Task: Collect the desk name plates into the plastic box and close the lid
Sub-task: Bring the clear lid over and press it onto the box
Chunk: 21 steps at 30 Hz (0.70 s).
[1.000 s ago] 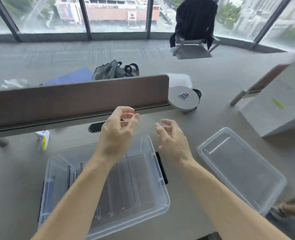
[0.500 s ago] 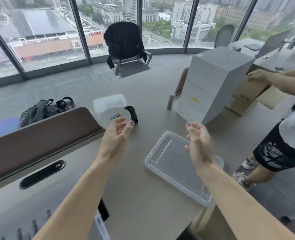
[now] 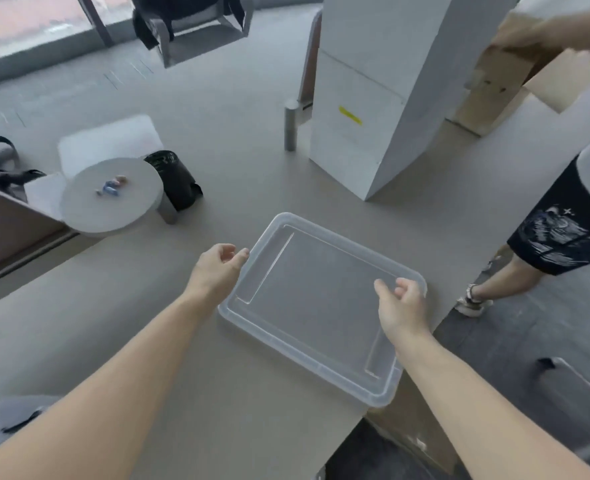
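The clear plastic lid [image 3: 317, 303] lies flat on the grey desk, its near right corner hanging over the desk edge. My left hand [image 3: 217, 268] hovers at the lid's far left corner, fingers curled and apart, fingertips just at the rim. My right hand [image 3: 400, 303] is over the lid's far right corner, fingers half curled and holding nothing. The plastic box and the name plates are out of view; only a blurred clear corner [image 3: 16, 414] shows at the lower left.
A round grey stand [image 3: 113, 199] with small coloured items sits left of the lid beside a black bin [image 3: 175, 178]. A tall white box [image 3: 380, 95] stands behind. Another person [image 3: 563, 216] stands at the right by cardboard boxes [image 3: 501, 77].
The view has swung right from the box to the lid. Both hands have moved down and onto the lid's far corners.
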### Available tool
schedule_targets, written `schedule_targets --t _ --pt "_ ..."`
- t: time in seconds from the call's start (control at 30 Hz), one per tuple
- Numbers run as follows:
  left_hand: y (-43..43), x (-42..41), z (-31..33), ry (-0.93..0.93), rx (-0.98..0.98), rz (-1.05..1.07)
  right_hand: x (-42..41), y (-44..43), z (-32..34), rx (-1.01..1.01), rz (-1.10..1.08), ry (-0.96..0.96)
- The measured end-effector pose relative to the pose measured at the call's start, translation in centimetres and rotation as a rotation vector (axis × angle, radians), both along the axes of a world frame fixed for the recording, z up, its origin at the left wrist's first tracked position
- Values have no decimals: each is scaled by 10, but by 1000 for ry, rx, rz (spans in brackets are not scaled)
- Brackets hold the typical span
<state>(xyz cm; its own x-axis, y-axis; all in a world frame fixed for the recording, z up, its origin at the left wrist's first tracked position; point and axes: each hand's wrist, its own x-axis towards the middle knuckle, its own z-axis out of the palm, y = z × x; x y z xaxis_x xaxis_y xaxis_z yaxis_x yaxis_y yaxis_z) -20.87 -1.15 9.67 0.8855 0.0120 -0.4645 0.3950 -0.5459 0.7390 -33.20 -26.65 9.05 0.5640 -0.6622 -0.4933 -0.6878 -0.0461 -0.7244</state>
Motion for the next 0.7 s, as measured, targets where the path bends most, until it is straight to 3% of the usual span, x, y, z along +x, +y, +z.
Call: schedule_targets --t 0.27,0.5,0.7 --pt "-32 31 -83 -28 194 -136 -2 -26 -83 -147 -33 262" --pt "-45 30 -94 -92 271 -151 7 -24 -94 -136 -105 276" --pt "-1 43 -57 1 10 86 12 -35 -67 -58 -170 250"
